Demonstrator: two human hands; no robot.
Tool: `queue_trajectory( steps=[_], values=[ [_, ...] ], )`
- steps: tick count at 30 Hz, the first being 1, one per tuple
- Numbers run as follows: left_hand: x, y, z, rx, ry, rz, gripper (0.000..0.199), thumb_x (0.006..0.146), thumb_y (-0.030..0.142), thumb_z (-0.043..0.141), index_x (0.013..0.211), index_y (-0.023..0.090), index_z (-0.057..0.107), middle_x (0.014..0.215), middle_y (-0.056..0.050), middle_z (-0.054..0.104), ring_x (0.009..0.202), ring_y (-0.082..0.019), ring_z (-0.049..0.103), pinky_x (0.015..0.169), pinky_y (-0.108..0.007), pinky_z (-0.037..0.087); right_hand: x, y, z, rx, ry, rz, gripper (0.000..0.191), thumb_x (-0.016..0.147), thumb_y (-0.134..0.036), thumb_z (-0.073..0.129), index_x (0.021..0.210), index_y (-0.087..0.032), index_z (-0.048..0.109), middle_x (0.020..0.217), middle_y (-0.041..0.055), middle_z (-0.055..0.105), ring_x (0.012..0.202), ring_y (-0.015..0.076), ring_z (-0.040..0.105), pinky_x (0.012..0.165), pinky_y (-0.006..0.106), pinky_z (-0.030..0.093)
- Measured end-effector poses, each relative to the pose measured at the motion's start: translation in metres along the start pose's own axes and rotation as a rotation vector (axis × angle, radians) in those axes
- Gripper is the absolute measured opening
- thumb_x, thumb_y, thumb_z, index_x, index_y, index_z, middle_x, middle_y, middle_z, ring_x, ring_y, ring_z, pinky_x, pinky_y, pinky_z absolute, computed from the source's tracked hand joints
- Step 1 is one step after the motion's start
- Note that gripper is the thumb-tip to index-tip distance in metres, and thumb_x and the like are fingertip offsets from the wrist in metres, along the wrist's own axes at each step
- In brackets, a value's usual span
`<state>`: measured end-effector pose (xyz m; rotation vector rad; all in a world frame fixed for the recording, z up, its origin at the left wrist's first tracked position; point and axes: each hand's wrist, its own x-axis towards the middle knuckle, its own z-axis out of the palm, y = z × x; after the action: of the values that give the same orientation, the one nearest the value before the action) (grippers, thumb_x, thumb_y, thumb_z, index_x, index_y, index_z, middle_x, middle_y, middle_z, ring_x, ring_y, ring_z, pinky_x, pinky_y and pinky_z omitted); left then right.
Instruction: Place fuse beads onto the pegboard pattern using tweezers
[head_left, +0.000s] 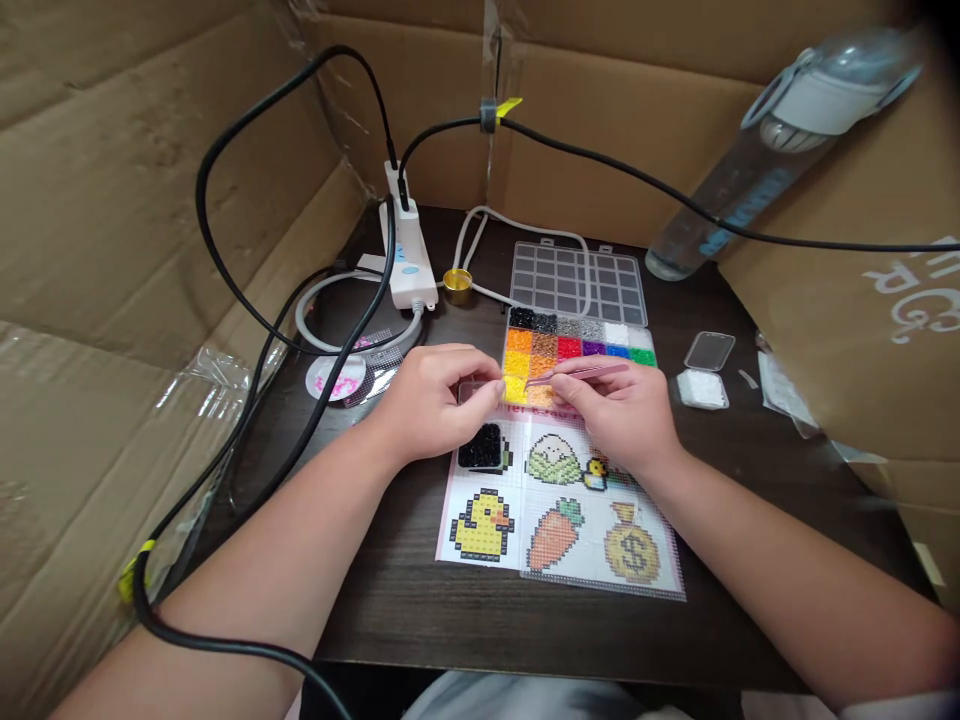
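Pinching tweezers (600, 375) in the right hand (624, 408), tips at the yellow beads (514, 391), near left in the box (551, 268). Holding the left hand (441, 402) curled, thumb near fingertips, at the box's left edge; cannot tell whether pinching anything. Could scatter beads by squeezing too hard or jolting the box; spill the black beads (478, 449) by lowering the left wrist; disturb the bead chick (595, 475) by dragging the right palm.

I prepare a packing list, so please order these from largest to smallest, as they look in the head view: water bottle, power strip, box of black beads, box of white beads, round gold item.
1. Water bottle
2. Power strip
3. Box of black beads and box of white beads: too alike to rank
4. Round gold item
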<state>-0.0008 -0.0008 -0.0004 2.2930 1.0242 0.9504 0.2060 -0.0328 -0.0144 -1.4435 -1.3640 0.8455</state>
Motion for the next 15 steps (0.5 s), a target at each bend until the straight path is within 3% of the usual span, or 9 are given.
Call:
queue_trajectory(
  steps=[15],
  values=[
    [-0.0001,0.0027,-0.0006,0.010,-0.002,-0.005,0.010,0.077,0.017,0.058,0.074,0.015,0.068,0.065,0.001,0.065,0.056,-0.009,0.053,0.056,-0.022,0.041,0.0001,0.0027,0.0051,0.124,0.079,0.063,0.012,0.072,-0.029,0.076,0.077,-0.018,0.074,0.065,0.0024,0.071,0.055,0.0146,0.067,0.055,0.028,0.060]
  ],
)
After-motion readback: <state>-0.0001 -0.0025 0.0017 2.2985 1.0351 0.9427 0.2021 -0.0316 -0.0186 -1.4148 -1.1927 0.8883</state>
